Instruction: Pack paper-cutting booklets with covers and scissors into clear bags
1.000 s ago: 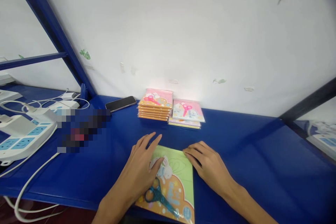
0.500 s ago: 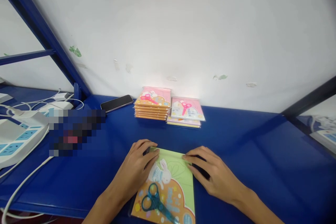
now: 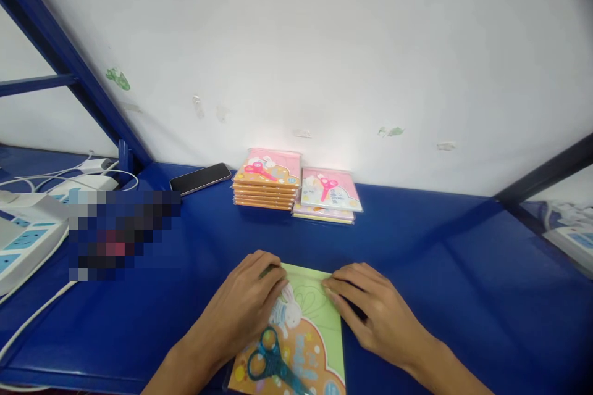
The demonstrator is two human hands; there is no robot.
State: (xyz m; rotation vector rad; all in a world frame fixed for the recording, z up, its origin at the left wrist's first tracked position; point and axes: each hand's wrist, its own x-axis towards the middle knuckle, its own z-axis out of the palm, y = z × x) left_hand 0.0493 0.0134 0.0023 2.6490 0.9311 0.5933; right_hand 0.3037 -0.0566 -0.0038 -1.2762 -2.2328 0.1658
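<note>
A flat green and orange craft packet (image 3: 303, 336) with a rabbit picture and blue scissors lies on the blue shelf (image 3: 417, 259) right in front of me. My left hand (image 3: 248, 305) rests on its upper left corner with the fingers curled over the far edge. My right hand (image 3: 365, 308) touches the upper right corner, fingers bent and pressed at the edge. Neither hand lifts the packet off the surface.
Two stacks of similar pink and orange packets (image 3: 266, 185) (image 3: 328, 196) stand by the white wall. A black phone (image 3: 200, 178) lies left of them. White power strips (image 3: 25, 241) and cables sit at the far left, another strip (image 3: 572, 237) at the far right.
My left fingers went from flat and stretched over the packet to curled at its top left corner. The view tilted slightly, and the packet shifted a little toward me.
</note>
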